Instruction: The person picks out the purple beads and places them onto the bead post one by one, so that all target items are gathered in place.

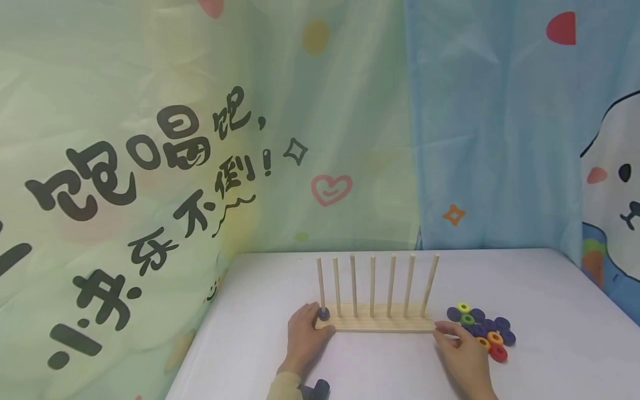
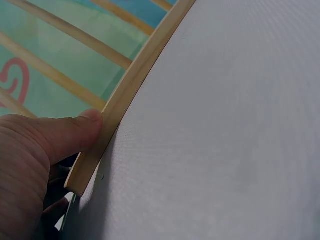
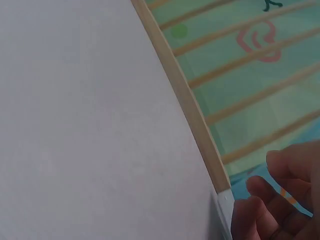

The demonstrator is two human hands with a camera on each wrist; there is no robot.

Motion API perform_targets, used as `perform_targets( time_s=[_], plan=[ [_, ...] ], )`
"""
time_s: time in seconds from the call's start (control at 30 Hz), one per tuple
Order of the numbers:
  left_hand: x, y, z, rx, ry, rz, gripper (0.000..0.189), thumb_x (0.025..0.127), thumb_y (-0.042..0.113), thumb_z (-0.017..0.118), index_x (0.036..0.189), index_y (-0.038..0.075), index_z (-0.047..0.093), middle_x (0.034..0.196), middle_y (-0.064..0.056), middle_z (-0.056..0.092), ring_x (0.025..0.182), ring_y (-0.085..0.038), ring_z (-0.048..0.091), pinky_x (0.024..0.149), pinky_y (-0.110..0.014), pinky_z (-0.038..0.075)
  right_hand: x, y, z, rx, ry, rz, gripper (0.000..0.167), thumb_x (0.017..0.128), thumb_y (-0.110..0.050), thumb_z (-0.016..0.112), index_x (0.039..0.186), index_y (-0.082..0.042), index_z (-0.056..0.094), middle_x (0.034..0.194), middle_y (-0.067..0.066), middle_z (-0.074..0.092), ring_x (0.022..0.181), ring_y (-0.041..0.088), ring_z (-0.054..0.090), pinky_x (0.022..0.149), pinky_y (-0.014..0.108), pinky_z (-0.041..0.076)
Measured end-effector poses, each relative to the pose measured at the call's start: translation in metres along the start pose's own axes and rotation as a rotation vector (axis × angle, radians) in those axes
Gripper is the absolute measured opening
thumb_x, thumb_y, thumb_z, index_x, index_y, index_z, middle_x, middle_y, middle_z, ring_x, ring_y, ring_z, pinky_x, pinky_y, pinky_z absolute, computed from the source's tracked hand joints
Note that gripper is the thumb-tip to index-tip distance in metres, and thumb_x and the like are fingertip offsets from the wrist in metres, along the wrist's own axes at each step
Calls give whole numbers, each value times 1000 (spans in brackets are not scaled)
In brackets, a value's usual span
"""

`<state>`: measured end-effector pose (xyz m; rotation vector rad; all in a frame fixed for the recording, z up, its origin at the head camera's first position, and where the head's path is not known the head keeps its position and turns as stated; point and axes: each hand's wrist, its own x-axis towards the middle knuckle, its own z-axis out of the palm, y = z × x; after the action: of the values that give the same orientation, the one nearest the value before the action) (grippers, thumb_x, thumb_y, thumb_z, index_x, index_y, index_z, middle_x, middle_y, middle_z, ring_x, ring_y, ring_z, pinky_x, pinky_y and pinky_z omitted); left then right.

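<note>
A wooden peg rack point(image 1: 380, 324) stands on the table, with several thin upright pegs point(image 1: 372, 286) rising from its flat base. One dark purple bead point(image 1: 324, 315) sits at the foot of the leftmost peg. My left hand point(image 1: 305, 340) grips the left end of the base, the thumb point(image 2: 80, 131) pressed on its front edge and the other fingers partly hidden behind the end. At the opposite end is my right hand point(image 1: 466, 355), its fingers point(image 3: 295, 162) loosely bent with nothing held between them, close beside the base's corner.
To the right of the rack lies a cluster of small ring beads: several dark purple ones point(image 1: 502, 323), a yellow one point(image 1: 463, 308), a green one point(image 1: 467, 319), orange ones point(image 1: 495, 338) and a red one point(image 1: 498, 353). Printed curtains point(image 1: 325, 122) hang behind the white table point(image 1: 385, 366).
</note>
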<state>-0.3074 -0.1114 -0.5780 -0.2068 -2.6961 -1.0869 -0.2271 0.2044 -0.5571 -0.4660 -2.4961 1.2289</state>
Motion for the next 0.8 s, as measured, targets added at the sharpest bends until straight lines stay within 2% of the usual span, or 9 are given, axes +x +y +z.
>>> perform_targets(
  time_s=[0.17, 0.23, 0.37, 0.5, 0.63, 0.7, 0.8],
  plan=[
    [0, 2, -2, -7, 12, 2, 62, 75, 29, 80, 128, 3, 61, 133, -17, 59, 130, -39, 47, 113, -57, 29, 5, 9, -3, -24, 39, 12, 24, 88, -17, 70, 110, -8, 71, 106, 13, 72, 79, 17, 63, 63, 24, 48],
    [0, 2, -2, -1, 11, 7, 61, 75, 28, 80, 128, 3, 62, 132, -17, 60, 130, -38, 47, 113, -56, 30, 6, 12, -4, -39, 52, 29, 24, 88, -17, 70, 110, -8, 70, 105, 12, 72, 80, 16, 61, 63, 22, 47],
    [-1, 2, -2, 7, 4, 2, 62, 76, 31, 80, 129, 4, 61, 133, -15, 60, 131, -37, 47, 113, -57, 29, 8, 17, -7, -40, 81, 33, 25, 87, -16, 70, 110, -6, 70, 101, 13, 72, 69, 10, 56, 55, 19, 43],
    [-2, 1, -3, 6, -4, -15, 63, 77, 33, 79, 129, 5, 60, 134, -14, 59, 132, -37, 45, 114, -57, 27, 10, 21, -13, -66, 148, -4, 22, 86, -16, 71, 105, -6, 71, 96, 11, 73, 60, 4, 53, 53, 19, 41],
    [-2, 1, -4, -8, 0, -6, 60, 78, 32, 79, 128, 5, 61, 134, -15, 59, 132, -37, 45, 113, -57, 28, 11, 24, -21, -86, 200, -13, 21, 85, -15, 72, 104, -6, 71, 91, 12, 73, 53, 5, 51, 50, 19, 39],
    [-2, 0, -3, -10, 6, 0, 57, 78, 31, 78, 127, 6, 62, 133, -15, 59, 131, -38, 46, 113, -58, 28, 12, 26, -24, -84, 212, 4, 21, 84, -13, 72, 104, -5, 70, 92, 14, 73, 55, 6, 54, 49, 16, 39],
    [-3, 1, -3, -9, 8, 0, 55, 80, 30, 77, 127, 7, 62, 133, -15, 59, 131, -37, 46, 113, -58, 28, 13, 30, -26, -77, 230, 45, 24, 83, -10, 72, 106, -3, 69, 98, 17, 72, 69, 16, 64, 52, 12, 38]
  ],
)
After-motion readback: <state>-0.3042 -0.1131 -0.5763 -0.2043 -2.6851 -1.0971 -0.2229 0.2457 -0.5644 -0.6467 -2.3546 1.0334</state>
